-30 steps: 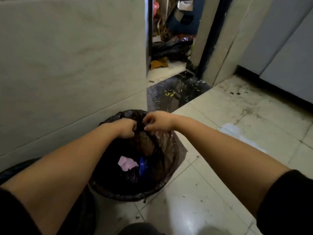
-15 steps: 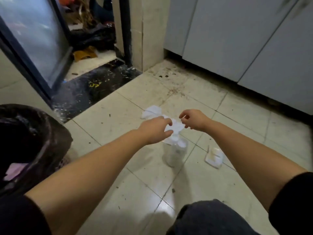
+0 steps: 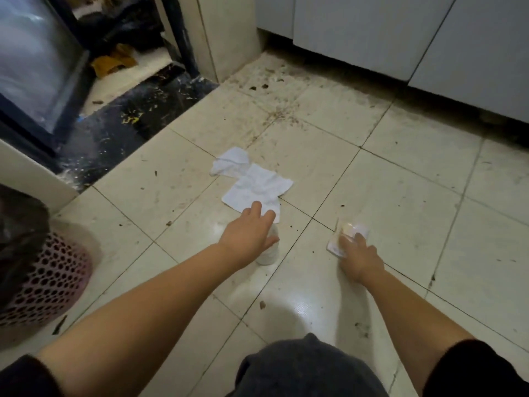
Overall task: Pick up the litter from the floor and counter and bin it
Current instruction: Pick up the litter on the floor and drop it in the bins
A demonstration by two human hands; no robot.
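Observation:
Two white tissues lie on the tiled floor, a crumpled one [image 3: 229, 164] and a flatter one [image 3: 257, 187]. A clear plastic cup [image 3: 269, 253] stands just in front of them. My left hand [image 3: 249, 233] hovers over the cup with its fingers spread, fingertips at the flat tissue's near edge. To the right, a small clear plastic packet [image 3: 347, 233] lies flat on the floor. My right hand [image 3: 359, 259] rests its fingertips on the packet's near end. The bin [image 3: 43, 276], a pink mesh basket lined with a black bag, stands at the far left.
White cabinet doors [image 3: 372, 32] run along the back right. A dark threshold [image 3: 128, 121] and a glass door [image 3: 31, 61] are at the back left. Dirt specks are scattered over the tiles. My knee [image 3: 309, 368] is at the bottom.
I have turned from the bin to the floor litter. Both hands left the bag's rim and dropped; the left is now over the cup, the right on the packet.

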